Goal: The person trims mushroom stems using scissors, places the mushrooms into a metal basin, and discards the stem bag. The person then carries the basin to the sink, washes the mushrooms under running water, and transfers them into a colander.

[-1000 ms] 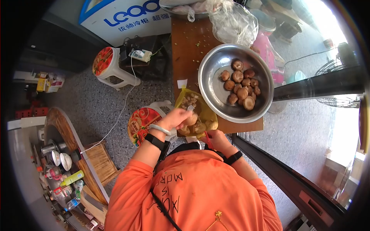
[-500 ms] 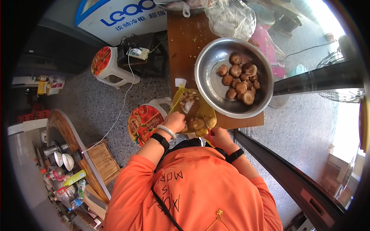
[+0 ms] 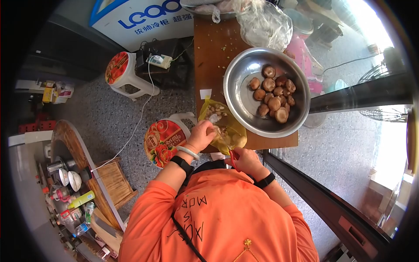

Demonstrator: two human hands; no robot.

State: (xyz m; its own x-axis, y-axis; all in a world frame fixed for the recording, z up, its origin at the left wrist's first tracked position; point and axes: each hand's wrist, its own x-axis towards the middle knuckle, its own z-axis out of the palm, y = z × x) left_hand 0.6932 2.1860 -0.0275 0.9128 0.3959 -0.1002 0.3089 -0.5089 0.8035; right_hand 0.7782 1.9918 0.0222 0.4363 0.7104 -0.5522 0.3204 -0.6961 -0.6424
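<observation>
My right hand (image 3: 247, 160) is closed around red-handled scissors (image 3: 233, 161) at the table's near edge. Just left of them, my left hand (image 3: 202, 136) has its fingers pinched together over a yellow plastic bag (image 3: 238, 129). Whatever those fingers hold is hidden or too small to name. Small pale-brown cut pieces (image 3: 217, 108) lie in the far part of the bag, and rounded lumps show through its near part. Beyond the bag stands a steel bowl (image 3: 239, 98) with several brown mushrooms (image 3: 274, 103) heaped on its right side.
The bowl and bag rest on a brown wooden table (image 3: 211, 52) strewn with crumbs. Clear plastic bags (image 3: 264, 24) lie at its far end. Red-topped stools (image 3: 163, 139) stand to the left, with a white cable (image 3: 140, 115) trailing past. A glass door frame (image 3: 314, 185) runs along the right.
My left hand has lifted slightly and away from the lumps in the bag. The scissors have drawn back toward my body, and their red handles show more. The camera view has shifted slightly.
</observation>
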